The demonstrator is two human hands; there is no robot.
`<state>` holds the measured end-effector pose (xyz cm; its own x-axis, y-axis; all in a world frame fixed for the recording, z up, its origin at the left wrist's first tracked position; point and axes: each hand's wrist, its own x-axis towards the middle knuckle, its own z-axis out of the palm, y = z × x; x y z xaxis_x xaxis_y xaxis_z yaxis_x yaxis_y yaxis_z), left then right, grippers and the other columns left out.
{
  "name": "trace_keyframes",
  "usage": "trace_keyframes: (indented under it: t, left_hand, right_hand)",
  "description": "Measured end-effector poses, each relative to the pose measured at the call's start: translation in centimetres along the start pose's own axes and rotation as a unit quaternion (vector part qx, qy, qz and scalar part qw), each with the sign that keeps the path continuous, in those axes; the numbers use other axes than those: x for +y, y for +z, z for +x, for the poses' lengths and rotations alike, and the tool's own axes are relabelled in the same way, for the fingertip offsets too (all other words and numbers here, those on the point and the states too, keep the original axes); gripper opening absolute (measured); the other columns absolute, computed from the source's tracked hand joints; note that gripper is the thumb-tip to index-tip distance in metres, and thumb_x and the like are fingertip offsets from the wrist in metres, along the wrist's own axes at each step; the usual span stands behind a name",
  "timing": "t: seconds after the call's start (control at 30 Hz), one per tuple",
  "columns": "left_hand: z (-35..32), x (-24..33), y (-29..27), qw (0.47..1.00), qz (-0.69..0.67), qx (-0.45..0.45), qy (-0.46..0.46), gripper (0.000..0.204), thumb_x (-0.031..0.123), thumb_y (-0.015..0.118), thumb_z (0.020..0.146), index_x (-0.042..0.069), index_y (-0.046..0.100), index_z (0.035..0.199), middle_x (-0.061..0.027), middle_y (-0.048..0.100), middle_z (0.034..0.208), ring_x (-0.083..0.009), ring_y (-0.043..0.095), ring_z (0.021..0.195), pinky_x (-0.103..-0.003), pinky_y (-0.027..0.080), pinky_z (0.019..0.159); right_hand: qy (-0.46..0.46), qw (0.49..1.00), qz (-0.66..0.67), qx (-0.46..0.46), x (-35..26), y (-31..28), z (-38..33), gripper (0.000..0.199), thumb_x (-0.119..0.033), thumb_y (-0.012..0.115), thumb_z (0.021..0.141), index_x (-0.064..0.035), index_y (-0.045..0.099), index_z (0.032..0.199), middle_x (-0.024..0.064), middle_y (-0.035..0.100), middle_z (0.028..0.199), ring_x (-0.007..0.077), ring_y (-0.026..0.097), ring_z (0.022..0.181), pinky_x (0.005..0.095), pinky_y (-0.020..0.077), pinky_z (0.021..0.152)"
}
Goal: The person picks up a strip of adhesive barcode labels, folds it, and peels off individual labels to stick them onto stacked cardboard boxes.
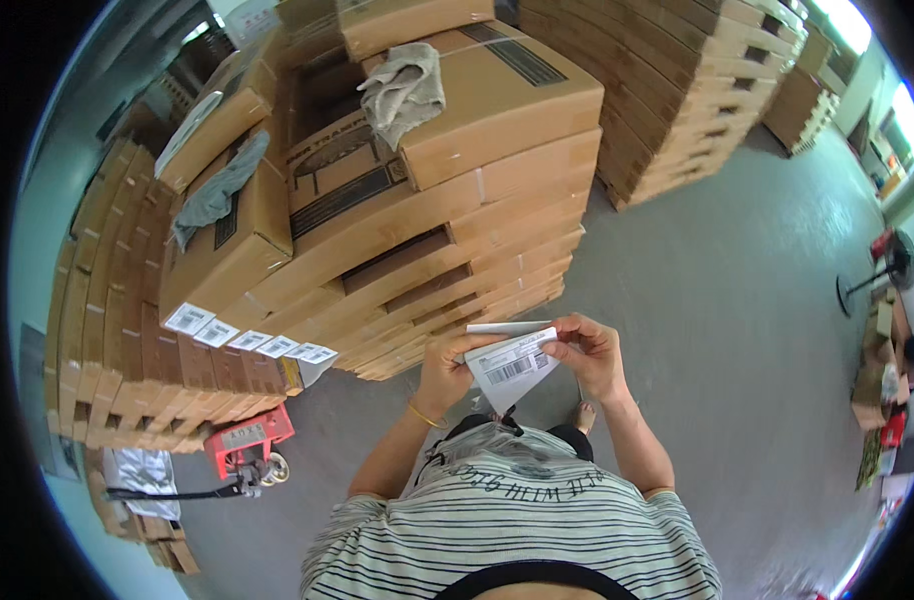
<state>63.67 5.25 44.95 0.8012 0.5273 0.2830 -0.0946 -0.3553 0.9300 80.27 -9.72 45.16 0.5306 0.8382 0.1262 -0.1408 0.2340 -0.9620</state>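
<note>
In front of my waist, a white sheet of printed barcode labels point(505, 371) is held between both hands, its lower end narrowing to a point. My left hand point(445, 374) is closed on its left side, with a yellow band round the wrist. On the upper right corner, my right hand point(591, 354) pinches the sheet between thumb and fingers. A row of similar white labels point(250, 341) hangs along the lower edge of a cardboard box point(229, 222) to the left. Grey cloths, one crumpled point(405, 90) and one flatter point(223, 190), lie on the stacked cartons point(507, 195).
Another tall stack of cartons point(657, 100) stands at the far right of the pile. A red pallet jack point(249, 440) with a black handle is at lower left. A black floor fan point(882, 270) and open boxes point(874, 370) line the right wall.
</note>
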Motion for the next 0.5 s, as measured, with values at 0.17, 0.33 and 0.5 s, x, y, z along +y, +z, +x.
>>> trace_keyframes:
  t: [0.17,0.33,0.5]
  left_hand:
    - [0.0,0.7,3.2,0.994,0.013,0.104,-0.017,0.029,-0.006,0.065,0.075,0.002,0.071,0.102,-0.0115,0.072,0.093,-0.0152,0.068,0.084,-0.025,0.052,0.076]
    - [-0.4,3.1,5.7,0.981,0.090,0.171,0.004,0.026,-0.005,0.064,0.075,0.002,0.072,0.099,-0.0111,0.072,0.091,-0.0138,0.068,0.082,-0.025,0.052,0.075]
    - [-1.5,3.4,7.0,0.967,0.072,0.246,-0.010,0.028,-0.004,0.069,0.072,0.003,0.073,0.098,-0.0116,0.072,0.091,-0.0170,0.069,0.081,-0.026,0.053,0.072]
  right_hand:
    - [-0.002,0.993,-0.067,-0.102,-1.5,-3.2,2.2,0.020,-0.004,0.071,0.083,-0.0001,0.065,0.101,0.0003,0.066,0.090,0.0083,0.058,0.082,0.0247,0.0480,0.075]
    - [0.004,0.980,-0.083,-0.181,-2.9,-5.4,3.2,0.029,-0.007,0.073,0.081,-0.0017,0.065,0.108,0.0002,0.065,0.089,0.0088,0.058,0.080,0.0248,0.0482,0.075]
    - [0.040,0.961,-0.093,-0.258,-2.7,-6.0,3.7,0.042,-0.010,0.077,0.077,-0.0011,0.062,0.115,0.0016,0.066,0.090,0.0097,0.059,0.081,0.0258,0.0481,0.077]
